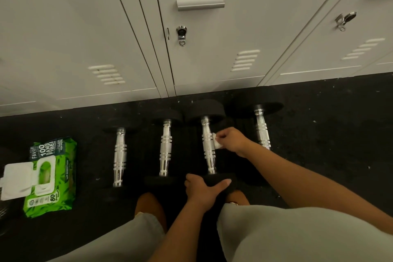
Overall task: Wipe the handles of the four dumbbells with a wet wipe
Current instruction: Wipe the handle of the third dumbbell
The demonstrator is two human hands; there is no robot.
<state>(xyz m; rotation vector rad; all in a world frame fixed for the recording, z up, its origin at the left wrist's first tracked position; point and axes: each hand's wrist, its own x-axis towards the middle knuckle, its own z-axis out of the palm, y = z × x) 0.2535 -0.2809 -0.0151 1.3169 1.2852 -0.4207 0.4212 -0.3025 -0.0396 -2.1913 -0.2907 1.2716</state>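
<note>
Right hand [231, 141] pinches wet wipe [217, 142] against third dumbbell's handle [208, 144], axis running away from me; left hand [204, 187] grips its near head.

- wet wipe [217, 142] mostly buried under right grip [230, 141] fingers, only a small white corner shows
- near head of third dumbbell [208, 144] covered by left grip [205, 189]; black head blends into dark floor [319, 134]
- near heads of the two dumbbells left of the grips lost in shadow, edges unclear
- near end of far-right dumbbell [262, 132] hidden behind right forearm
- wipes pack [51, 176] small print unreadable
- dark object left of the pack cut by frame edge, can't identify
</note>
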